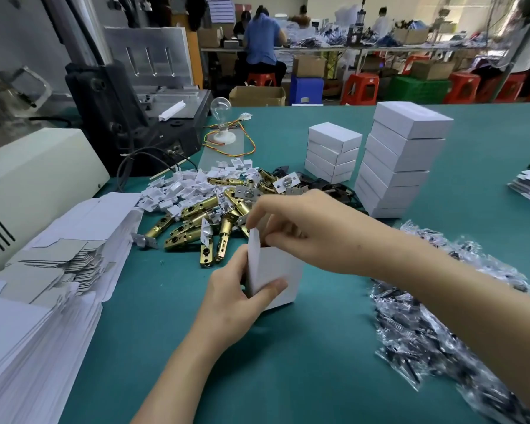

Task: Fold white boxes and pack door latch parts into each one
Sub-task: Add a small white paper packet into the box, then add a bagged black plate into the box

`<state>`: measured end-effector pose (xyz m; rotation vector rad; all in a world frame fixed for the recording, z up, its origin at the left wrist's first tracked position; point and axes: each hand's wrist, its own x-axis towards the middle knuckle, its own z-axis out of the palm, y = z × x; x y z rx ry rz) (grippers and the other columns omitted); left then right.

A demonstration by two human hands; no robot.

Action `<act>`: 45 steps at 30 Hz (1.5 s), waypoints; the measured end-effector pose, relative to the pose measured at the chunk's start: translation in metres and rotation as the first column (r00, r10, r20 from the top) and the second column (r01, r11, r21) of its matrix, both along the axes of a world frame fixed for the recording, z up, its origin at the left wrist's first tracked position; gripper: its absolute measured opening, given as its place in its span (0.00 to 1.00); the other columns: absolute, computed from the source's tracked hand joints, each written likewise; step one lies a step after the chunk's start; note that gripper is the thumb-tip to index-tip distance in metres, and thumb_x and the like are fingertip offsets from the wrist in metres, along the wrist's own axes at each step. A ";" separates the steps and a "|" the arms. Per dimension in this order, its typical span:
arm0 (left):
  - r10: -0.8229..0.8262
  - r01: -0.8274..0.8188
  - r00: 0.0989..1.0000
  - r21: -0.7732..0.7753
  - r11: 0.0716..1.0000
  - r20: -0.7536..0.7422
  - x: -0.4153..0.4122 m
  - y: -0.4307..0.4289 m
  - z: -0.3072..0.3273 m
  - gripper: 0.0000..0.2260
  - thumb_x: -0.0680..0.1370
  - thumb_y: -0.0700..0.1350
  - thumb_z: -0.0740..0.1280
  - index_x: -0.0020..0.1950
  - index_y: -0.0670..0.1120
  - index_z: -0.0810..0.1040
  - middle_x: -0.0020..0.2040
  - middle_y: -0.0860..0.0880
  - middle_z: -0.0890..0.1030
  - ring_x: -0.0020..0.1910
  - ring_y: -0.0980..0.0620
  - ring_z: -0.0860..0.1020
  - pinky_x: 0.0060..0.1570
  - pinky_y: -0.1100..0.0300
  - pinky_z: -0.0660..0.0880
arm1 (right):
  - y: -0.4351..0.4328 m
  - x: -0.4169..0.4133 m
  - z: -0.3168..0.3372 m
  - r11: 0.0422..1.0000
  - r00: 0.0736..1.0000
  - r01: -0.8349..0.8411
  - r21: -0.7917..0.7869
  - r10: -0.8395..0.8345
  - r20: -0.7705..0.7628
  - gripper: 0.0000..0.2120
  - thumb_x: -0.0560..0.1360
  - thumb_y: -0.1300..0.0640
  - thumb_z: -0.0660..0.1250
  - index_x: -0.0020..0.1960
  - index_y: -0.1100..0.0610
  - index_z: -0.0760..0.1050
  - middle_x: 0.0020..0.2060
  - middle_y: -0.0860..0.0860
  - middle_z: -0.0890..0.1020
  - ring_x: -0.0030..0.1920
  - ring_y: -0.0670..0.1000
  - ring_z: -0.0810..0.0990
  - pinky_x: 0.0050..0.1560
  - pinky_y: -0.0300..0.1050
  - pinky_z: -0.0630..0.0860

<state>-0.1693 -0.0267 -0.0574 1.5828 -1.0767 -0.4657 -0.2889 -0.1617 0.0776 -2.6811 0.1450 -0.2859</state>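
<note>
Two hands: both of ours meet on one white box (277, 270), which stands upright at the front middle of the teal table (257, 362); we cannot tell whether its bottom touches the cloth.
Left hand (236, 298): we grip the box's lower left edge, thumb pressed flat across the front face, the other fingers curled behind it.
Right hand (312, 231): it reaches in from the right over the open top, thumb and curled fingers pinching at the raised flap (254, 249).
Near left: a long sloping stack of flat box blanks (43, 301).
Near right: a heap of clear bags (426, 316) holding small dark parts.
Just beyond the box: a pile of brass latches (196, 223), some with silver plates, mixed with white plastic pieces (190, 185).
Further right: two stacks of closed boxes, the short stack (332, 154) just beside the tall stack (401, 160).
Far left: a cream housing (34, 166), a dark machine (129, 117) and a bulb (221, 107) in a white holder.
Back of the room: a person in blue (262, 41) sits at a long bench, with red stools (360, 87) near.
</note>
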 end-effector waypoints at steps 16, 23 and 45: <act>0.011 -0.010 0.999 -0.012 1.000 0.045 0.003 -0.003 -0.004 0.19 0.72 0.59 0.76 0.60 0.66 0.76 0.54 0.62 0.84 0.55 0.58 0.82 0.50 0.64 0.80 | -0.129 0.014 -0.087 0.690 0.694 0.608 -0.392 -0.702 -0.159 0.17 0.78 0.44 0.70 0.47 0.59 0.76 0.47 0.55 0.81 0.46 0.58 0.77 0.43 0.48 0.73; 0.012 -0.011 0.998 -0.013 1.000 0.060 0.003 -0.003 -0.004 0.19 0.72 0.56 0.76 0.60 0.66 0.76 0.54 0.62 0.84 0.55 0.58 0.82 0.50 0.64 0.79 | -0.137 0.024 -0.092 0.682 0.659 0.666 -0.302 -0.727 -0.191 0.21 0.74 0.44 0.74 0.38 0.57 0.69 0.36 0.52 0.75 0.41 0.56 0.75 0.37 0.46 0.69; 0.043 -0.042 0.998 0.029 0.999 -0.037 0.003 -0.003 -0.001 0.23 0.72 0.56 0.76 0.64 0.63 0.72 0.56 0.66 0.83 0.56 0.63 0.82 0.49 0.69 0.78 | -0.098 -0.001 0.003 0.897 0.847 0.409 0.168 -0.442 0.295 0.07 0.77 0.56 0.75 0.54 0.53 0.80 0.44 0.49 0.85 0.41 0.50 0.85 0.44 0.47 0.82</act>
